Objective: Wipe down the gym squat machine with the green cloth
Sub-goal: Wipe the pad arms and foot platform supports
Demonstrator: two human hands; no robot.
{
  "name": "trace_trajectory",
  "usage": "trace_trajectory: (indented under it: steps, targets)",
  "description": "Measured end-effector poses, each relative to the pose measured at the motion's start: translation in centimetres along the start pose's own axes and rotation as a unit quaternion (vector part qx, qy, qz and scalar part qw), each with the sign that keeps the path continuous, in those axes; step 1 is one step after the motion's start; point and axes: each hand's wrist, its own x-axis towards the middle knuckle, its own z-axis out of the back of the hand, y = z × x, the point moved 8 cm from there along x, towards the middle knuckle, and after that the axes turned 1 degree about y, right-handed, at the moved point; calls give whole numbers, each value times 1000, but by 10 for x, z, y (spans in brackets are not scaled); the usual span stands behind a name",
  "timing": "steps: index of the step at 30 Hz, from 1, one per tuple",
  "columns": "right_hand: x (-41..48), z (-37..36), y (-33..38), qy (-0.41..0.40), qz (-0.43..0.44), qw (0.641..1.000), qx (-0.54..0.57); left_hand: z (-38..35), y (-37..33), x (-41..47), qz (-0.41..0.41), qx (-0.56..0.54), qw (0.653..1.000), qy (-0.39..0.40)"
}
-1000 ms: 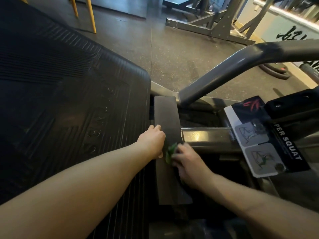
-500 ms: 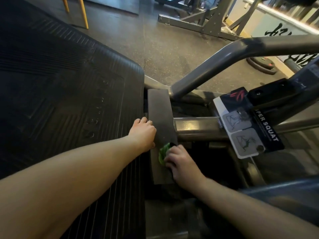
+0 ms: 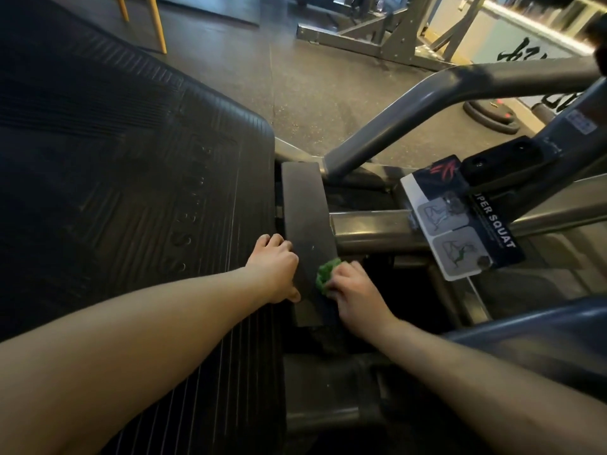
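Note:
The squat machine fills the view: a big ribbed black footplate (image 3: 131, 192) on the left and a narrow dark grey bar (image 3: 303, 205) along its right edge. My right hand (image 3: 356, 292) holds the bunched green cloth (image 3: 325, 274) and presses it against the bar's right side. My left hand (image 3: 274, 266) rests with curled fingers on the gap between footplate and bar. A square steel beam (image 3: 368, 229) runs rightward from the bar.
A label reading "SUPER SQUAT" (image 3: 460, 221) sits on the frame at right. A curved grey tube (image 3: 427, 103) arches above it. Another machine's frame (image 3: 377, 31) and weight plates (image 3: 489, 116) stand on the rubber floor (image 3: 312, 87) behind. Yellow legs (image 3: 157, 24) stand at top left.
My right hand and the green cloth slid a little nearer along the bar's right edge, then held about there. My left hand stayed at the bar's left edge. The view shifted slightly.

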Motion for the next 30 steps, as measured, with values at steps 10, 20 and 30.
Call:
trace_trajectory:
  steps: [10,20,30]
  targets:
    - [32,-4,-12,30,-5,999,-10,-1,1,0,13,-22,1000,-2]
    - [62,-16,1,32,-39,998,-26,-2,2,-4,13,-4,1000,2]
    - [-114,10,9,46,-183,980,53,-3,-63,-72,-102,4,993,-55]
